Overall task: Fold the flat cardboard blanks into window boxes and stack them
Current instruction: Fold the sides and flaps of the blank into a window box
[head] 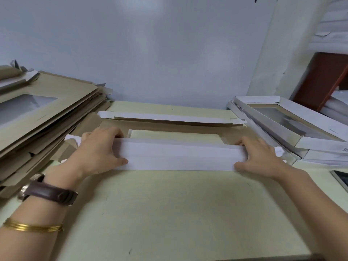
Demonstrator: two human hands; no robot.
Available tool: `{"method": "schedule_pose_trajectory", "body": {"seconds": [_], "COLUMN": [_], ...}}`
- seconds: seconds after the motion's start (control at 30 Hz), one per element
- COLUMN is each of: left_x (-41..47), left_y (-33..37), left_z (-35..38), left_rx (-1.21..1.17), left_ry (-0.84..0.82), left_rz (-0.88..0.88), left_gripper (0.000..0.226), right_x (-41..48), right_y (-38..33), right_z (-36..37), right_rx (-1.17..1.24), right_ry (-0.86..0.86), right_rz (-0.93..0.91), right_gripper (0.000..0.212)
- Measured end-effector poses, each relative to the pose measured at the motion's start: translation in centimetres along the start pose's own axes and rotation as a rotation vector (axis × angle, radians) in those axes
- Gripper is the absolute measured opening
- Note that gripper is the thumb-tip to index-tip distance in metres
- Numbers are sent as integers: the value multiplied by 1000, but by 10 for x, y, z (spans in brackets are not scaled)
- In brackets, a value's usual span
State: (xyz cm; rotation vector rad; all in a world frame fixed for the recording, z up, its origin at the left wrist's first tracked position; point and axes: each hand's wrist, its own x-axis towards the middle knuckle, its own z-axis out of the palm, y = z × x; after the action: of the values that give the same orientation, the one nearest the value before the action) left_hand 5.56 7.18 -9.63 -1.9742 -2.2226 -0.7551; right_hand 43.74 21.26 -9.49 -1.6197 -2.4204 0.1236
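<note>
a: whereabouts of the blank (169, 126)?
b: flat on the table (169, 213), dead ahead, laid crosswise, long axis left to right. near flap (180, 157) raised off it, white face toward the camera.
a: and the hands?
b: left hand (99, 151) at the left end of the blank's near flap, right hand (261, 159) at the right end. both gripping the flap: fingers curled over the top edge, thumbs pressed on the white face. about equally near, one per end.
a: direction of the fold?
b: probably forward, away from the body, toward the window (175, 135) in the middle of the blank. crease parallel to the long axis, so best pushed evenly from both ends. far flap (169, 117) along the blank's far edge, not yet stood fully up.
a: around the blank?
b: left of it, a heap of flat blanks (47, 110). right of it, finished boxes (301, 129), stacked window up.
</note>
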Motion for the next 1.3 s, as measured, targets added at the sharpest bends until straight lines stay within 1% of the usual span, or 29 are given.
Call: {"method": "schedule_pose_trajectory", "body": {"seconds": [0.07, 0.1, 0.23, 0.33, 0.4, 0.47, 0.57, 0.67, 0.77, 1.0, 1.13, 1.2, 1.23, 1.3], "left_x": [-1, -1, -1, -2, -4, -5, -5, -5, -5, -7, -8, -10, -11, -14], "left_y": [1, 2, 6, 8, 8, 8, 8, 8, 9, 15, 21, 27, 30, 36], "left_z": [-1, -1, 3, 9, 12, 14, 15, 15, 15, 12, 8, 5, 3, 4], "left_rx": [-1, 8, 104, 158, 173, 183, 202, 206, 206, 289, 375, 419, 423, 335], "left_ry": [43, 66, 167, 207, 217, 213, 172, 135, 83, -30, -167, -204, -214, -261], "left_rz": [28, 39, 69, 47, 40, 38, 24, 19, 13, -22, -51, -32, -18, 19], "left_gripper": [43, 44, 47, 46, 44, 43, 41, 38, 35, 22, 16, 12, 16, 33], "right_x": [-3, -4, -10, -13, -15, -18, -25, -30, -33, -37, -42, -46, -48, -52], "right_y": [1, 1, 1, -2, -5, -6, -8, -9, -10, -9, -14, -19, -21, -30], "right_z": [-1, -2, 1, 8, 11, 14, 14, 16, 19, 22, 17, 14, 14, 14], "right_rx": [-37, -55, -118, -167, -203, -234, -256, -238, -209, -330, -345, -326, -314, -261], "right_ry": [44, 78, 235, 348, 426, 487, 515, 512, 471, 354, 259, 185, 154, 105], "right_rz": [-18, -30, -71, -66, -55, -61, -52, -35, -10, 14, 31, 32, 22, -26], "right_gripper": [56, 57, 41, 33, 32, 36, 39, 38, 34, 16, 8, 15, 19, 32]}}
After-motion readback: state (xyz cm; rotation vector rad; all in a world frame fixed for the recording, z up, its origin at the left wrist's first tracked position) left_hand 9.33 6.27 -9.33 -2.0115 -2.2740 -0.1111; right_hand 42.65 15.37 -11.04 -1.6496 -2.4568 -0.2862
